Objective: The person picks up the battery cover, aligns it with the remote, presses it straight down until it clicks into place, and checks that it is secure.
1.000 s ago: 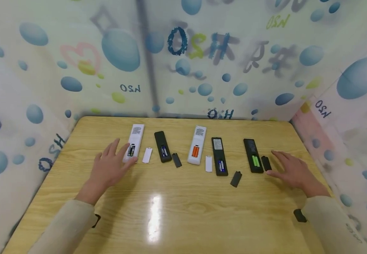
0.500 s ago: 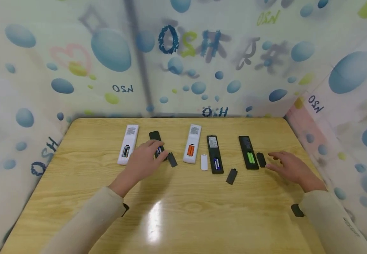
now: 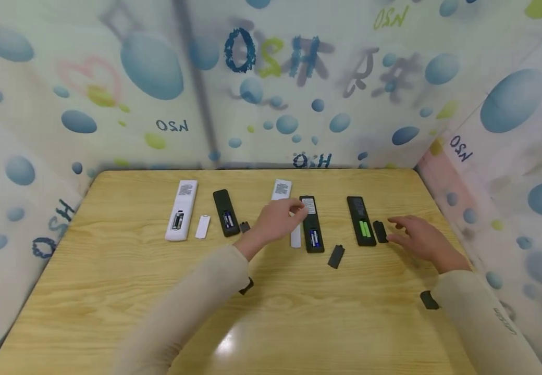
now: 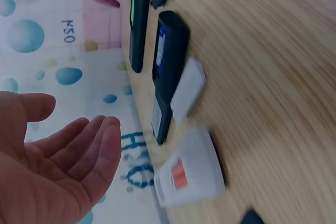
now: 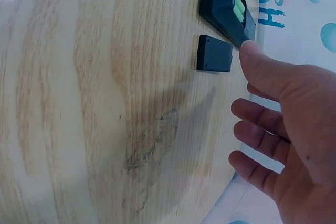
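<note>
A reach is inferred, left hand (image 3: 275, 221) over a white remote (image 3: 282, 188) near the far edge of the counter (image 3: 97, 291), right hand (image 3: 420, 237) beside a black cover (image 3: 380, 232), fingers loosely bent, empty; for contact, lowering is required.

The labelled black remote (image 3: 311, 222) is hemmed in on its left: the white cover (image 3: 295, 239) lies just beside it, and the left hand (image 3: 275, 221) hangs over that side. The left sleeve (image 3: 196, 307) bars the way nearer the person and to its left. On its right, a strip of tabletop (image 3: 335, 219) leaves a hand room to pass, bounded by the green-battery remote (image 3: 358, 209) and, nearer the person, a loose black cover (image 3: 336, 257). Beyond its far end, the patterned wall (image 3: 261, 143) limits reach.
</note>
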Demonstrator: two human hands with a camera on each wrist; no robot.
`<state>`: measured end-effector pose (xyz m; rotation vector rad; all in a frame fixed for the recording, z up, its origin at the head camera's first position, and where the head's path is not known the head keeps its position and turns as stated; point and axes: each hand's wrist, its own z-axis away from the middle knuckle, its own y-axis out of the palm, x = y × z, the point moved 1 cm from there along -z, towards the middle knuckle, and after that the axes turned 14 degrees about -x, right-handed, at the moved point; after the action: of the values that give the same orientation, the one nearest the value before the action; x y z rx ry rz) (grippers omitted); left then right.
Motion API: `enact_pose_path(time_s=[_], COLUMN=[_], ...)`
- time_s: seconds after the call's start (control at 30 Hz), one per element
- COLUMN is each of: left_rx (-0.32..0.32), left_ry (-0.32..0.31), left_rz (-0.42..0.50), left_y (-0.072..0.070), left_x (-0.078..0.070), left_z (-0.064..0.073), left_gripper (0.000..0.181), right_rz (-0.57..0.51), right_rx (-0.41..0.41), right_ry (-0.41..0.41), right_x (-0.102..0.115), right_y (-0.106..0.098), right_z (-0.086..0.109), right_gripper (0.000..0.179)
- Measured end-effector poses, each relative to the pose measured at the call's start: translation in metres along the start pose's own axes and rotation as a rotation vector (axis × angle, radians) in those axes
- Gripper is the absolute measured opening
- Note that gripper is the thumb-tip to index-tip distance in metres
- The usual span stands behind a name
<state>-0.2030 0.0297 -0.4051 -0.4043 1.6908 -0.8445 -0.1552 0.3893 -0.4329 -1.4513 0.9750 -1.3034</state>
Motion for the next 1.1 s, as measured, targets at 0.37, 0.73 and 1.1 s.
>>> enact_pose_path(time_s=[0.37,0.73,1.1], left_rx=[0.184,0.151,0.039], left_ry=[-0.148,-0.235,-0.340], left_rz=[0.125,0.151,0.095], left_y=[0.059,0.107,0.132], left_x=[-0.028,-0.045,-0.071], left_z=[-0.041,-0.060,-0.072], left_gripper=[0.045,0.046,0.043], right_rz=[-0.009,-0.007,0.005], right_rx=[-0.019,-0.009,-0.026], right_ry=[-0.026,-0.022,-0.023], right_x=[0.001,0.005,-0.004], right_y=[0.003,0.008,0.017], right_z=[-0.007,-0.013,-0.018], right_gripper=[0.051,0.049,0.045])
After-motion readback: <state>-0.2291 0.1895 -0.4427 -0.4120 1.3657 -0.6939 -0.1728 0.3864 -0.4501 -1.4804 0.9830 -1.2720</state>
